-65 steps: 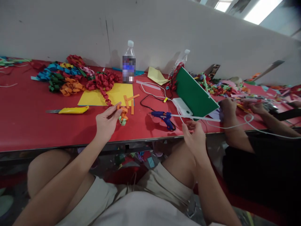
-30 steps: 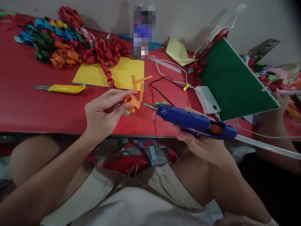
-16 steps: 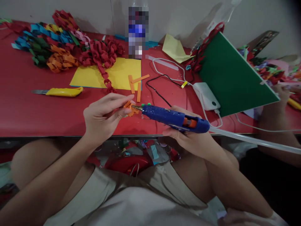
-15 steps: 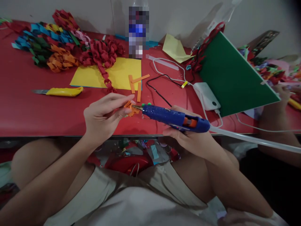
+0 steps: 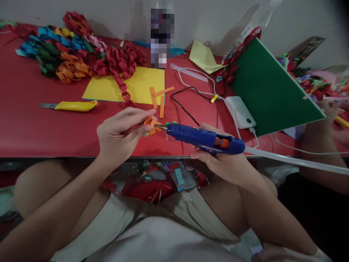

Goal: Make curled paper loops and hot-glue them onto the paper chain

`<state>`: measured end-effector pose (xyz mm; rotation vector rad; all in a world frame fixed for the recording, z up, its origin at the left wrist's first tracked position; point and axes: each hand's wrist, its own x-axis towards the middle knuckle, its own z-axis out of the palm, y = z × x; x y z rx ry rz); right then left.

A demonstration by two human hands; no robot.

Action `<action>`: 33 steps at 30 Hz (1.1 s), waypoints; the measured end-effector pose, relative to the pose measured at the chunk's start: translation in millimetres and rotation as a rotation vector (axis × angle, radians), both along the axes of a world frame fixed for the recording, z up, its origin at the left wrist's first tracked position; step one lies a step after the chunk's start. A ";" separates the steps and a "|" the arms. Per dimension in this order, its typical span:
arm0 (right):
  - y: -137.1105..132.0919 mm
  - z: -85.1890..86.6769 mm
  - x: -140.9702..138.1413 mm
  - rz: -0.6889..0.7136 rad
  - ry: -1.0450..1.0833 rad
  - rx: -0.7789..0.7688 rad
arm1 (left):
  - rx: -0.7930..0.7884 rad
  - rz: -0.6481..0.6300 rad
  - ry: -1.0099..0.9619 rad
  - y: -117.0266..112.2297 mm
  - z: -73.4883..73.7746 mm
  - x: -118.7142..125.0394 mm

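My left hand (image 5: 120, 133) pinches a small orange paper loop (image 5: 150, 124) just above the near edge of the red table (image 5: 40, 127). My right hand (image 5: 218, 162) grips a blue glue gun (image 5: 203, 138) from below, with a long clear glue stick (image 5: 294, 162) trailing out to the right. The gun's metal nozzle touches the orange loop. Loose orange paper strips (image 5: 159, 99) lie just beyond, on a yellow sheet (image 5: 128, 89).
A yellow utility knife (image 5: 72, 106) lies left. Coloured paper chains (image 5: 79, 58) pile at the back left beside a bottle (image 5: 162, 36). A white power bank (image 5: 240, 112) with cables and a tilted green board (image 5: 268, 91) sit right. Another person's arm (image 5: 319, 123) works at far right.
My right hand took up the glue gun from the table and brought its nozzle left onto the orange loop. In the last half second little has shifted.
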<state>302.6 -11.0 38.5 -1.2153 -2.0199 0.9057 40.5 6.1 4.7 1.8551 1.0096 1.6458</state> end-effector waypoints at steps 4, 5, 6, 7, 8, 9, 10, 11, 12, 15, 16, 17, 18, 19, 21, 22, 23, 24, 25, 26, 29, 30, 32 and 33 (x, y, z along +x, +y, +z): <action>1.4 1.1 1.3 0.052 -0.073 0.112 | 0.008 0.010 -0.014 1.4 -0.4 0.0; 1.4 0.1 2.3 0.048 -0.091 0.135 | -0.002 0.012 -0.023 1.3 -0.2 0.2; 1.1 -1.4 3.5 0.042 -0.101 0.142 | -0.017 0.013 -0.036 1.1 -0.1 0.5; 0.7 -3.2 4.7 0.038 -0.106 0.136 | -0.033 0.013 -0.048 0.7 0.1 0.8; 0.2 -5.0 5.6 0.035 -0.103 0.125 | -0.042 0.012 -0.059 0.3 0.4 1.0; -0.3 -6.8 6.3 0.036 -0.097 0.119 | -0.052 0.013 -0.063 -0.2 0.6 1.3; -0.6 -8.2 6.8 0.035 -0.089 0.125 | -0.058 0.018 -0.063 -0.7 0.7 1.4; -0.7 -9.2 7.0 0.030 -0.087 0.139 | -0.067 0.025 -0.054 -1.1 0.9 1.5; -0.7 -9.7 7.0 0.021 -0.090 0.157 | -0.068 0.031 -0.042 -1.4 0.9 1.4; -0.2 -9.0 6.4 -0.011 -0.102 0.180 | -0.050 0.032 -0.015 -1.2 0.2 0.7; -0.1 -8.3 6.1 -0.007 -0.099 0.169 | -0.039 0.024 -0.013 -0.9 -0.2 0.4; 0.0 -7.5 5.7 0.008 -0.093 0.156 | -0.029 0.015 -0.012 -0.4 -0.7 0.1; 0.0 -6.8 5.4 0.028 -0.089 0.147 | -0.017 0.007 -0.008 -0.1 -1.1 -0.1; -0.1 -6.1 5.0 0.040 -0.090 0.144 | -0.011 0.003 -0.003 0.2 -1.4 -0.3; -0.4 -5.0 4.6 0.032 -0.100 0.156 | -0.004 0.007 0.001 0.3 -1.5 -0.2; -0.7 -4.5 4.5 0.020 -0.105 0.162 | -0.005 0.013 0.001 0.2 -1.5 -0.1; -0.9 -4.2 4.5 0.016 -0.106 0.162 | -0.010 0.017 -0.004 0.1 -1.4 0.0; -1.3 -3.8 4.6 0.018 -0.104 0.152 | -0.019 0.019 -0.009 0.2 -1.5 0.1; -1.7 -3.5 4.6 0.026 -0.096 0.136 | -0.025 0.017 -0.012 0.6 -1.7 0.0; -2.1 -3.2 4.6 0.036 -0.092 0.116 | -0.012 0.010 -0.015 1.3 -2.2 -0.3; -3.0 -2.6 3.7 0.026 -0.100 0.100 | 0.057 -0.002 -0.008 4.7 -4.1 -1.6; -3.0 -2.5 3.3 0.014 -0.106 0.114 | 0.090 -0.005 -0.006 5.9 -4.7 -2.0; -2.2 -2.7 2.9 0.007 -0.115 0.148 | 0.111 -0.003 0.005 7.7 -5.5 -2.5; -1.5 -3.0 2.9 0.010 -0.116 0.160 | 0.112 -0.002 0.010 8.1 -5.6 -2.6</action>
